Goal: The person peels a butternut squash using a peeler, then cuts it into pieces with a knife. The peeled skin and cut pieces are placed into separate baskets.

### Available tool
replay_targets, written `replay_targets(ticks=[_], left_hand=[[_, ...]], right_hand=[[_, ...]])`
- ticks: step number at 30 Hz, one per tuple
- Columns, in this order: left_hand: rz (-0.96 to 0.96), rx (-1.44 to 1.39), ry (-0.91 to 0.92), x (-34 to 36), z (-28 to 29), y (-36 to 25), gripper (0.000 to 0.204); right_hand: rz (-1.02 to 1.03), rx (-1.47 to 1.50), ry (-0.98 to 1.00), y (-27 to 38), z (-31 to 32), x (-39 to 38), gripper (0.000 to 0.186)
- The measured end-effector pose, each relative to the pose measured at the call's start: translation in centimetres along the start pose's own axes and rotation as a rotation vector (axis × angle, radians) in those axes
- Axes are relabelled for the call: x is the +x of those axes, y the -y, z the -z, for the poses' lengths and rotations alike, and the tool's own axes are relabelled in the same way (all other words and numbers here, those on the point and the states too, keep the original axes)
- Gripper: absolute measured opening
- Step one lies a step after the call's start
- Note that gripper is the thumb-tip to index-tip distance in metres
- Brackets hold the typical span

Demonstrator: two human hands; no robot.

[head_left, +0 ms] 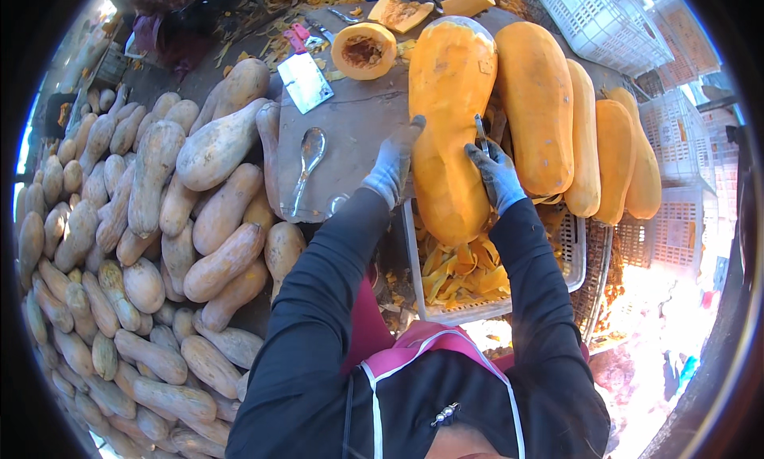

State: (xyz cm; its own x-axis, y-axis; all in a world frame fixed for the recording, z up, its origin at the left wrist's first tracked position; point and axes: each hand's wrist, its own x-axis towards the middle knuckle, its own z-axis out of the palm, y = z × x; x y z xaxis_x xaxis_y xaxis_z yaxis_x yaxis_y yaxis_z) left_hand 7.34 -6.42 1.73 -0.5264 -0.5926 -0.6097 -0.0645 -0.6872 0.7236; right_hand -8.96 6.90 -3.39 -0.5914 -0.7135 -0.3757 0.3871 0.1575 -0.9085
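Note:
A large peeled orange squash [451, 133] lies lengthwise before me, its lower end over a pale plastic crate [419, 260] holding orange peel strips [465, 272]. My left hand [391, 166], in a grey-blue glove, grips the squash's left side; some of its fingers are hidden. On the right side, my gloved right hand [497, 173] is closed round a slim metal peeler [481, 131] that touches the squash. Part of the peeler is covered by my fingers. The squash's skin is off over its visible surface, leaving long smooth facets.
Several peeled squashes [535, 109] stand in a row to the right, near stacked white crates [609, 25]. Unpeeled tan squashes [219, 264] are heaped at left. On the board [350, 125] lie a cleaver [304, 83] and a metal spoon [309, 161], near a cut squash half [364, 51].

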Motion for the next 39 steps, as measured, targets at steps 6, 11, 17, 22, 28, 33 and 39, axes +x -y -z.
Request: replay_targets(ticks=[6,11,17,22,28,33,39], left_hand=[[0.156,-0.026,0.091,1.9,1.7,1.0,0.057],[0.149,0.141,0.229,-3.2,2.6,-0.4,0.071],[-0.34,0.366,0.004,2.3,1.3,7.1,0.094],[-0.207,0.348,-0.023,-2.3,-0.5,5.2,0.09],[-0.355,0.033,-0.056,4.6,3.2,7.4,0.081],[-0.268,0.075,-0.01,7.5,2.5,6.0,0.07],[-0.096,-0.276,0.147,11.8,1.8,7.8,0.059]], right_hand=[[0.211,-0.48,-0.072,0.0,1.8,-0.9,0.042],[0.21,-1.264,-0.141,5.8,-1.5,-10.5,0.043],[0.358,-1.59,-0.162,3.8,-4.4,-15.8,0.044],[0.34,-1.606,-0.182,0.4,0.2,-18.3,0.037],[0.182,-1.512,-0.149,-2.5,9.0,-23.3,0.038],[0.4,-1.079,-0.168,4.0,5.6,-15.6,0.033],[0.083,-0.174,-0.018,4.3,0.4,-0.7,0.02]])
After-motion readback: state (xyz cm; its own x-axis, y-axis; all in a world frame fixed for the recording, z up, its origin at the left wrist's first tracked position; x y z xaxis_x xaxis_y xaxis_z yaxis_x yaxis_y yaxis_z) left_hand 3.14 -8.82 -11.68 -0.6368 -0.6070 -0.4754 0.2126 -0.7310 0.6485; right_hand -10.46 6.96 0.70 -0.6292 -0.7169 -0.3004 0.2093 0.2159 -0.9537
